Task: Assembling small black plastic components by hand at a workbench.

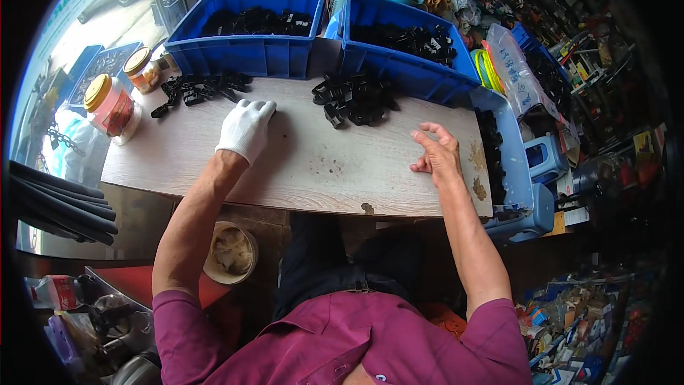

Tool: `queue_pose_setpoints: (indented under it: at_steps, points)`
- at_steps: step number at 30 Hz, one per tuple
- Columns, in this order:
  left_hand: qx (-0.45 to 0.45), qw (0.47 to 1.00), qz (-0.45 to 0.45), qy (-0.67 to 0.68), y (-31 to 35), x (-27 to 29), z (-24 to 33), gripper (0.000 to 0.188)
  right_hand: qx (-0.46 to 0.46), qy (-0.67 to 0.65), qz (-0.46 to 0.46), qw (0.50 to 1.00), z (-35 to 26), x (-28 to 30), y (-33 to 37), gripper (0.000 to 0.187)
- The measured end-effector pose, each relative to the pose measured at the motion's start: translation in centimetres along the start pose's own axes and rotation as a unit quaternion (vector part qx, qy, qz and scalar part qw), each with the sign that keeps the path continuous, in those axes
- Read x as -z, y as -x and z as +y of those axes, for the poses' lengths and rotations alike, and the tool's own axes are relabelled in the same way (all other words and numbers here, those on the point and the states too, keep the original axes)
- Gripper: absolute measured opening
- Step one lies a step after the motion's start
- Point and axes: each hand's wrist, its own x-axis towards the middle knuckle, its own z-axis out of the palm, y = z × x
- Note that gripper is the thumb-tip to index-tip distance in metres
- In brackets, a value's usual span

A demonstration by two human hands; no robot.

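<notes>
My left hand, in a white knitted glove, is closed above the left part of the pale wooden table. A small black part peeks out beside its thumb, mostly hidden by the glove. Just beyond it lies a loose row of black plastic parts. My bare right hand hovers over the table's right side with fingers apart and nothing in them. Between the hands, farther back, sits a heap of black plastic parts.
Two blue bins with black parts line the table's back. A light blue bin with more black parts stands at the right edge. Lidded jars are at the left. Below the table is a bucket.
</notes>
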Motion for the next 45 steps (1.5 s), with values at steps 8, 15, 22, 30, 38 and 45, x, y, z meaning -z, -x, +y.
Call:
queue_pose_setpoints:
  at_steps: [8, 15, 22, 30, 38, 45]
  points:
    - [0.099, 0.989, 0.109, -0.004, 1.3, -0.2, 0.5, 0.02, 0.04, 0.146, -0.063, 0.986, -0.8, -8.0, -1.6, 0.049]
    - [0.079, 0.987, 0.1, 0.093, 1.1, -0.1, 4.0, 0.008, 0.072, 0.221, -0.019, 0.972, -0.2, -8.4, -2.0, 0.027]
    - [0.064, 0.987, 0.072, 0.126, 1.4, 0.5, 6.6, 0.016, 0.031, 0.22, -0.072, 0.972, 0.1, -8.7, -1.0, 0.019]
    - [0.188, 0.899, 0.138, 0.372, 0.8, -0.8, 10.2, 0.028, -0.005, 0.13, -0.125, 0.984, -0.1, -10.1, 1.6, 0.028]
    - [0.204, 0.863, 0.117, 0.447, -1.0, -2.5, 14.3, 0.026, -0.043, 0.129, -0.117, 0.984, 0.0, -10.0, 3.0, 0.032]
    - [0.188, 0.853, 0.122, 0.472, -1.1, -2.9, 13.5, 0.026, -0.054, 0.135, -0.132, 0.98, 0.7, -9.2, 3.7, 0.024]
